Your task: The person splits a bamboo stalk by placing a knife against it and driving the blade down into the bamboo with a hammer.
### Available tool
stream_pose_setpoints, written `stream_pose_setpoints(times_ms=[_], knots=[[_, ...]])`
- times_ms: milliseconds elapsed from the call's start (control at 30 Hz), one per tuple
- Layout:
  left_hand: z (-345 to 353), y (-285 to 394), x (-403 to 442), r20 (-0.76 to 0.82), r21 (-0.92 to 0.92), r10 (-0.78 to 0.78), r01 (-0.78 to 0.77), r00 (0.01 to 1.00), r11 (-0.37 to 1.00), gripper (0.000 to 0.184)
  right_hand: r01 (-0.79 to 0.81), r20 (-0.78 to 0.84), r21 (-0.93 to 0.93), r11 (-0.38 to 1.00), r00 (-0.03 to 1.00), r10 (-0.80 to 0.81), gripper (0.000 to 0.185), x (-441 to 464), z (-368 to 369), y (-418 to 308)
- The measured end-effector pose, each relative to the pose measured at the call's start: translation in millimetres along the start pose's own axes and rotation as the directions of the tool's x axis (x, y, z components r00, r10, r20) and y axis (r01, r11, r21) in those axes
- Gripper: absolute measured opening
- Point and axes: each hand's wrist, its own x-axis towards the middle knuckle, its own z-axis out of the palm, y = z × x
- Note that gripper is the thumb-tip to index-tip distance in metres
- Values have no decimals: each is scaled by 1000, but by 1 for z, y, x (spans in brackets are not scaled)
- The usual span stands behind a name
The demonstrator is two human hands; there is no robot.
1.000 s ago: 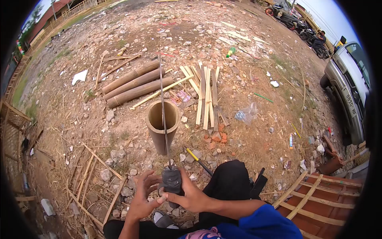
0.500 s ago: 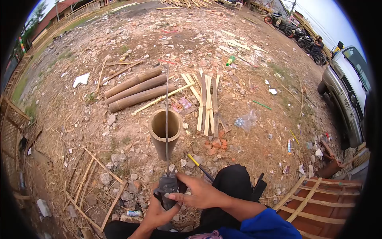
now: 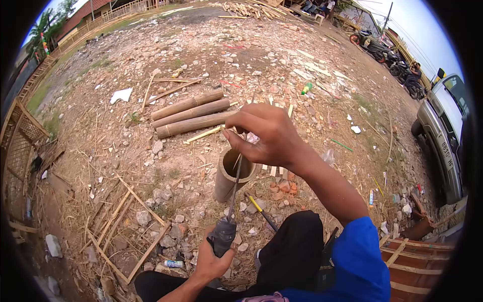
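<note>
A long, thin metal blade, seen nearly edge-on, stands tilted in front of me like a long knife. Its handle is wrapped in black material, and my left hand is closed around it. Higher up, my right hand pinches the blade between thumb and fingers. The tip rises just above that hand. Behind the blade a hollow bamboo tube stands upright on the ground, its rim partly covered. A tool with a yellow and black handle lies beside the tube.
Three bamboo poles lie beyond the tube, with split strips partly behind my right arm. Broken bricks and rubble cover the ground. A bamboo lattice is at lower right; a parked vehicle stands farther right.
My right hand has left the wrapped handle and moved up onto the blade. My left hand still grips the handle. The view has shifted slightly, and the blade leans more to the right.
</note>
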Motion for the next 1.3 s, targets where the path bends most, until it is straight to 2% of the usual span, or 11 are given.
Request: stream_pose_setpoints(times_ms=[100, 200, 300, 400, 667, 767, 867, 1000, 1133, 1200, 1300], knots=[[-2, -1, -5, -12, 1, -20, 20, 1000, 1000, 57, 121, 64, 6, 993, 991, -121, 13, 30, 42, 36], [-5, -6, -7, -11, 35, -44, 44, 999, 998, 60, 56, 414, -51, 997, 910, -29, 20, 45, 62, 47], [-11, 1, 5, -60, -12, -103, 103, 993, 995, 62, -107, 442, -14, 994, 891, 102, 25, 55, 70, 33], [-10, -3, 2, -103, -17, -36, 35, 994, 999, 59, -24, 562, -85, 996, 825, 68, 28, 59, 72, 35], [-15, 8, 2, -61, -75, -130, 126, 990, 989, 39, 132, 148, 57, 990, 979, -139, 32, 108, 10, 4], [-14, 2, 3, -37, -91, -123, 119, 992, 989, 45, -39, 486, -52, 998, 872, 59, 43, 56, 80, 46], [-16, 11, 9, -44, -116, -165, 159, 985, 980, 41, -272, 548, -51, 961, 797, 255, 50, 60, 78, 61], [-11, 9, 4, -64, -56, -90, 87, 994, 995, 47, -150, 610, -70, 986, 776, 161, 46, 61, 74, 48], [-12, 9, 0, -94, -10, -50, 50, 994, 999, 52, 38, 338, -77, 996, 941, -10, 37, 92, 39, 38], [-13, 13, -1, -45, -26, -118, 117, 992, 993, 53, 227, -21, 102, 969, 974, -226, 35, 110, 17, 22], [-14, 7, -1, -4, -41, -129, 129, 992, 991, 56, 123, 101, 112, 986, 986, -135, 38, 102, 29, 40]])
